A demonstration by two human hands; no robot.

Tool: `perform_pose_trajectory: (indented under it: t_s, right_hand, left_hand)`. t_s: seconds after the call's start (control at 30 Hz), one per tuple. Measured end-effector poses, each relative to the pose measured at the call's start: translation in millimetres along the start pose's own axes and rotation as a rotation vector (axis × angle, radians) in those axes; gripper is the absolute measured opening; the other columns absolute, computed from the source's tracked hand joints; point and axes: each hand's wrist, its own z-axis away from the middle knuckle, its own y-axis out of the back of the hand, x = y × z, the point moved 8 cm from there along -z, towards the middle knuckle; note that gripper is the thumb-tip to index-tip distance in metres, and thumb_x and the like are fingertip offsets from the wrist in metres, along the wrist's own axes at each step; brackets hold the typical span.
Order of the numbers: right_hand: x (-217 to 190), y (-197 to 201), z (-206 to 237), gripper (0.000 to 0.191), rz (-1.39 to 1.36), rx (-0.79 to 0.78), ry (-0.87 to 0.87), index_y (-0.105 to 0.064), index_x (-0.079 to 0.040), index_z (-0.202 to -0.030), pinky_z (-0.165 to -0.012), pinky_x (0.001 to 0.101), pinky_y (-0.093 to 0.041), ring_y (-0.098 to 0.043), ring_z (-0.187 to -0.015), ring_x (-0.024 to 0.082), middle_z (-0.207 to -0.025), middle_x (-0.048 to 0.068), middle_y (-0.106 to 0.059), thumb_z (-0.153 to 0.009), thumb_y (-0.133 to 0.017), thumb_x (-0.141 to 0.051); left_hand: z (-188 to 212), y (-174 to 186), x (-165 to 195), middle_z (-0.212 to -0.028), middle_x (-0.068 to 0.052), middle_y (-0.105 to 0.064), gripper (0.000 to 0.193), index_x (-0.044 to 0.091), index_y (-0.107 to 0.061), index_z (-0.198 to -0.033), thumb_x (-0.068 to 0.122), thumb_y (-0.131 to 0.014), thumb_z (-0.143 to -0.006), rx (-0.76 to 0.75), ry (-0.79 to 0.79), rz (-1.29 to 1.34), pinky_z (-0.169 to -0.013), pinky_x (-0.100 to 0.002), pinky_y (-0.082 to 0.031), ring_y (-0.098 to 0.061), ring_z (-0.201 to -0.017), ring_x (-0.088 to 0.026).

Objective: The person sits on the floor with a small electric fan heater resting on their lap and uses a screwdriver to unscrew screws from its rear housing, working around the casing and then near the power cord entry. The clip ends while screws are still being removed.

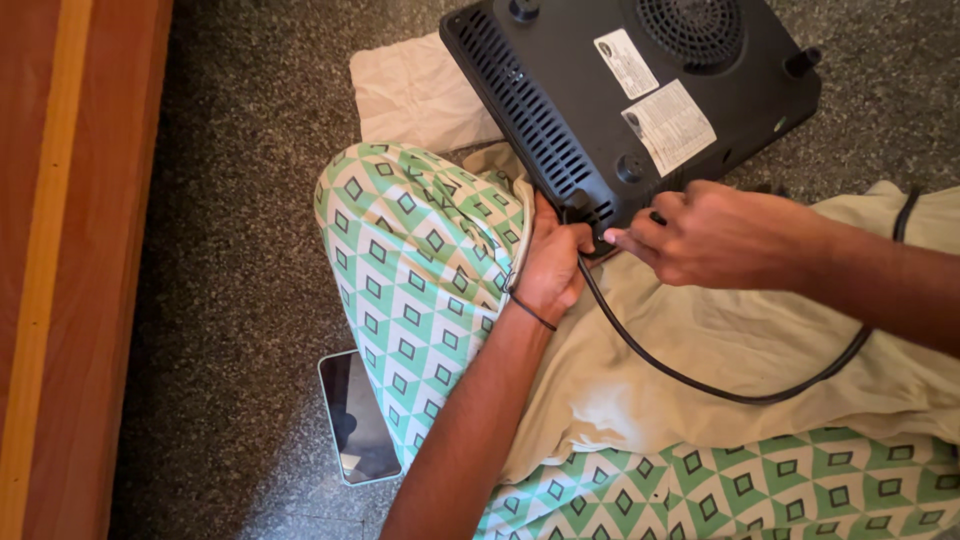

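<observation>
Head view: two hands [640,250], one cord [700,380].

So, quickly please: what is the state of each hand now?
Left hand: closed on the corner of the black appliance, where the black cord comes out.
Right hand: fingers curled at the same corner; whether it grips anything cannot be told.

a: what is the ground here?

b: it is a dark speckled stone floor [250,200]. a phone [357,416] lies flat on it with the screen up, just beside the person's knee.

a: anything more on it?

b: a beige cloth [420,95] is spread on it, and a brown wooden panel [70,250] stands along the left edge of the floor.
</observation>
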Motion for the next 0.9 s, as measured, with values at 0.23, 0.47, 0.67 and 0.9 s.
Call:
perform_pose_trajectory:
  t_s: [0.23, 0.47, 0.67, 0.9]
  right_hand:
    - [23.3, 1.4, 23.0, 0.049, -0.626, 0.154, -0.483, -0.073, -0.022, -0.133, -0.056, 0.0364, -0.056, -0.07, -0.066, 0.022, -0.096, 0.002, -0.074, -0.084, -0.067, -0.024]
    - [-12.9, -52.4, 40.8, 0.049, -1.863, -0.091, -1.133, -0.062, -0.021, -0.144, -0.054, 0.037, -0.059, -0.068, -0.062, 0.018, -0.094, 0.008, -0.078, -0.095, -0.057, -0.016]
    - [-14.1, -51.9, 33.4, 0.042, -2.095, -0.005, -1.185, -0.063, -0.008, -0.137, -0.053, 0.0377, -0.061, -0.065, -0.065, 0.018, -0.096, 0.012, -0.073, -0.097, -0.053, -0.014]
    - [-14.1, -55.5, 28.2, 0.041, -2.131, -0.009, -1.201, -0.063, -0.005, -0.137, -0.053, 0.0384, -0.061, -0.065, -0.065, 0.018, -0.095, 0.012, -0.073, -0.098, -0.052, -0.013]
  left_hand:
    - [1.1, -6.6, -2.6, -0.115, -0.003, -0.059, 0.088, 0.012, -0.045, -0.144, -0.019, -0.045, -0.062, -0.074, 0.0, 0.084, -0.067, -0.027, -0.05, -0.059, -0.101, -0.019]
    - [4.6, -7.7, -2.2, -0.113, -0.003, -0.057, 0.089, 0.018, -0.044, -0.143, -0.019, -0.045, -0.062, -0.034, 0.08, 0.081, -0.064, -0.029, -0.051, -0.059, -0.097, -0.021]
    - [9.1, -10.6, 3.1, -0.108, -0.003, -0.056, 0.084, 0.017, -0.045, -0.139, -0.017, -0.044, -0.063, -0.017, 0.109, 0.076, -0.062, -0.031, -0.053, -0.057, -0.089, -0.02]
    - [6.6, -6.8, 0.3, -0.108, -0.003, -0.056, 0.084, 0.016, -0.046, -0.14, -0.017, -0.045, -0.064, -0.021, 0.073, 0.059, -0.062, -0.028, -0.047, -0.055, -0.091, -0.018]
